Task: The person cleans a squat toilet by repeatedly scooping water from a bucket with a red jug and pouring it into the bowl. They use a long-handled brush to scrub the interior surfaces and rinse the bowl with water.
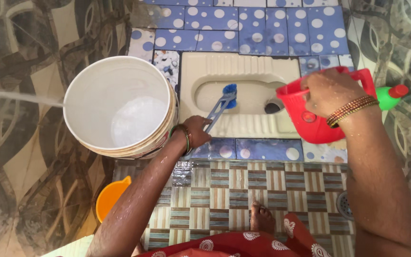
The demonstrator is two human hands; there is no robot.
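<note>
Blue bristles top a toilet brush (pixel 224 102) whose grey handle slants down and to the left into the left hand (pixel 197 132). That hand is closed tight around the handle's near end, with green and gold bangles on the wet wrist. The brush head rests inside the bowl of a cream-coloured squat toilet pan (pixel 243 71), set into the floor at the middle far part of the scene, and the bristles touch the pan's inner surface left of its dark drain hole.

The right hand (pixel 331 90) is clenched over the rim and handle of a red plastic mug (pixel 310 121), which is held above the right end of the pan, just beside the drain hole. Red and gold bangles circle this wrist.

Left of the pan, touching its edge, stands a large white bucket (pixel 120 107) with water in its bottom. Near it, lower left, part of an orange plastic container (pixel 110 197) shows. At the far right, behind the mug, lies a green bottle with a red cap (pixel 392 95).

Blue tiles with white dots (pixel 243 24) surround the pan. Nearer, the floor is striped brown and grey check tile (pixel 243 185), with one bare foot (pixel 261 216) and red patterned cloth (pixel 243 245) at the near edge.
</note>
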